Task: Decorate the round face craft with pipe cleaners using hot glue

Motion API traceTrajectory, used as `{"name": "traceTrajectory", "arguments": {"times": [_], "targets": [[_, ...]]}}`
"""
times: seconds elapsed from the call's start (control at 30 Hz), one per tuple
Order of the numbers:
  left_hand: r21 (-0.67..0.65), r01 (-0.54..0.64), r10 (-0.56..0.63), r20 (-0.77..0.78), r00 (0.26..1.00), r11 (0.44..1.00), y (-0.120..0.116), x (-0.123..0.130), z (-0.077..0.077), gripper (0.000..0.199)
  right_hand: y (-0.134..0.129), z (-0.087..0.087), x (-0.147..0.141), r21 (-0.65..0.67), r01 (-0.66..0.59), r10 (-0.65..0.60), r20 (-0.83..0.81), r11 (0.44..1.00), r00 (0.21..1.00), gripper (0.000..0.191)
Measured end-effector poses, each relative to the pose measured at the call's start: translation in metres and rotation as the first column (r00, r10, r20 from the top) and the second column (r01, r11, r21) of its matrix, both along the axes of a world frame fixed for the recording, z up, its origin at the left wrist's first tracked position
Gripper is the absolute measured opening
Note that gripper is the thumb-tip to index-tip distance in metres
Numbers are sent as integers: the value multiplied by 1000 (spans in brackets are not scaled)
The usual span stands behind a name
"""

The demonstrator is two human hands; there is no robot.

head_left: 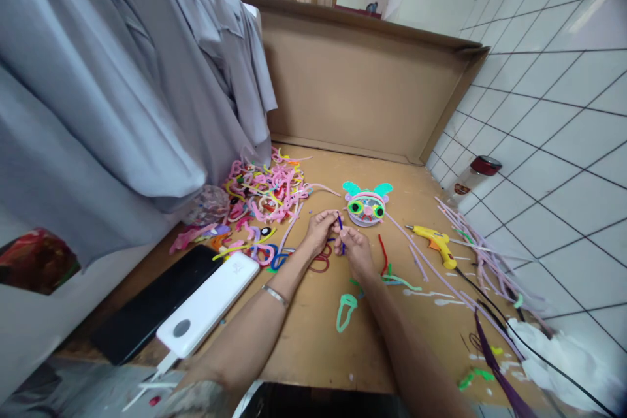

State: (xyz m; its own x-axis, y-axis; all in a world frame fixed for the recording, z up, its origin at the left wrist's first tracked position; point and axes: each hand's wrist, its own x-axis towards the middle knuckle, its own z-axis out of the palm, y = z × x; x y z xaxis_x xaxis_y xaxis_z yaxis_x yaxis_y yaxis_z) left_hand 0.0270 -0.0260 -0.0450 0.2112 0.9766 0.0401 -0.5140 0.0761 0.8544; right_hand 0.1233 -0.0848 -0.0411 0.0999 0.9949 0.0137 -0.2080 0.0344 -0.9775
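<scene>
My left hand (321,230) and my right hand (355,248) meet over the middle of the brown board. Between them they pinch a dark blue pipe cleaner (341,223), bent, with one end rising above the fingers. Just behind the hands stands a round craft face (366,208) with green ears and big yellow-green eyes. Under my left wrist lie reddish-brown scissor handles (321,260), partly hidden. A looped green pipe cleaner (347,312) rests in front of my right hand, and a red piece (383,255) lies to its right.
A tangled pile of pink and yellow pipe cleaners (274,189) is at the left. Nearer are a white power bank (208,304) and a black slab (157,304). On the right lie a yellow glue gun (435,245), lilac pipe cleaners (482,255) and a clear jar (471,181). Grey cloth (122,91) hangs left.
</scene>
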Motion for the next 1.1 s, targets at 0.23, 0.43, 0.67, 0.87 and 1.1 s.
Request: {"name": "traceTrajectory", "arguments": {"times": [0.23, 0.43, 0.67, 0.87, 1.1], "targets": [[-4, 10, -10, 16, 1000, 1000, 1, -2, -1, 33, 0, -1, 0, -62, 2, -3, -10, 998, 1000, 37], [-13, -26, 26, 20, 999, 1000, 1, 1, 0, 29, -1, 2, -2, -15, 15, -14, 47, 1000, 999, 32], [-84, -43, 56, 152, 987, 996, 6, -4, 4, 24, -2, -1, -2, -26, 77, -73, 119, 997, 990, 36], [-149, -116, 148, 223, 963, 982, 17, -14, 4, 23, -4, -2, -4, -12, -32, 33, 85, 999, 996, 32], [-181, -132, 181, 284, 942, 975, 18, -16, 6, 22, -2, -5, -3, -62, 43, -38, 84, 997, 996, 25]]}}
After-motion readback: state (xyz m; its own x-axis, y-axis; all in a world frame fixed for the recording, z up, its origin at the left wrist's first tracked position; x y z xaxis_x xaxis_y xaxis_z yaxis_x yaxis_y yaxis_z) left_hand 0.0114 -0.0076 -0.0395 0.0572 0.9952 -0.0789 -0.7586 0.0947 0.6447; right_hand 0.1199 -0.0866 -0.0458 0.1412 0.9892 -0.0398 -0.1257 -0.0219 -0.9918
